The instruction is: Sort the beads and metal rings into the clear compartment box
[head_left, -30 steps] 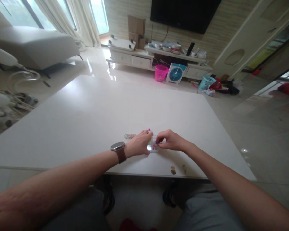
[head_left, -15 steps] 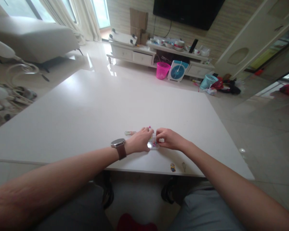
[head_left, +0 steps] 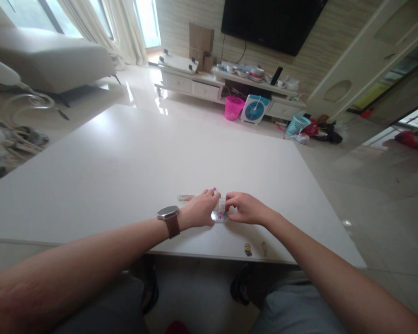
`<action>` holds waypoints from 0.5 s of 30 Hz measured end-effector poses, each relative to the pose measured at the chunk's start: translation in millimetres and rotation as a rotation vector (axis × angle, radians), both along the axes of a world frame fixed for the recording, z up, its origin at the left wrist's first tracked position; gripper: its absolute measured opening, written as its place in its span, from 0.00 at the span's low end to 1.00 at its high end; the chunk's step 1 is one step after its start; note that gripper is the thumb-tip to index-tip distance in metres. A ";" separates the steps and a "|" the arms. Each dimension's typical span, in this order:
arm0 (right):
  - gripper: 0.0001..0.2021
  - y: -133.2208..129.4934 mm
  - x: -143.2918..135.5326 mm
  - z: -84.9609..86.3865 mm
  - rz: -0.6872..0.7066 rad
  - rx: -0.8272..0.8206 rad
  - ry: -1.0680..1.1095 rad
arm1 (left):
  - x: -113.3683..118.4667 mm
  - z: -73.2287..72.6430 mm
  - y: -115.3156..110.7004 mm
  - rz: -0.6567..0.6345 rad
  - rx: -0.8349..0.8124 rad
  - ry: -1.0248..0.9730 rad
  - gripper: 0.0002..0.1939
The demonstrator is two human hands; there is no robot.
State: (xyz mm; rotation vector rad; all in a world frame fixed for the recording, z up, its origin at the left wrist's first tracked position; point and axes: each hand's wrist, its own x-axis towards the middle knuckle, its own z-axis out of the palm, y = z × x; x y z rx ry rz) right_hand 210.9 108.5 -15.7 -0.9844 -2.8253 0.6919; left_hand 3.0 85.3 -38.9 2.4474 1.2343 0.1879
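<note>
A small clear plastic box (head_left: pixel 221 214) with divisions and little coloured pieces inside lies near the table's front edge. My left hand (head_left: pixel 202 208), with a brown-strapped watch (head_left: pixel 168 213) on its wrist, grips the box from the left. At the box's right edge, my right hand (head_left: pixel 244 208) has its fingers curled and the fingertips closed on that side. Whether a small piece is between those fingertips is too small to tell. A coil of thin rings (head_left: pixel 186 197) lies left of the box. Closer to me are a yellow-and-blue cartoon figure (head_left: pixel 248 250) and a small pale key-like item (head_left: pixel 264 248).
The white table (head_left: pixel 153 157) stretches out ahead, its front edge just before my legs. Beyond it stand a pink basket (head_left: pixel 234 108), a blue-and-white fan (head_left: pixel 255 109) and a light blue basket (head_left: pixel 297 125), near a low white cabinet (head_left: pixel 205 90).
The view has tilted up slightly, so everything sits a little lower. Both hands stay at the box; my right fingers have shifted slightly along its right side.
</note>
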 end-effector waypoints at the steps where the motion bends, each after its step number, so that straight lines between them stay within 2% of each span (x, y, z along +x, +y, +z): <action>1: 0.06 -1.0 -1.3 0.5 -0.010 0.008 -0.006 | 0.2 -0.2 -0.1 -0.002 0.004 0.000 0.22; 6: 0.08 -5.0 -8.2 0.8 -0.035 0.035 -0.046 | 0.2 -1.1 0.3 -0.007 0.005 0.001 0.22; 15: 0.05 -9.4 -23.8 4.7 -0.034 0.103 -0.210 | -0.4 -3.0 2.1 -0.023 0.010 0.002 0.23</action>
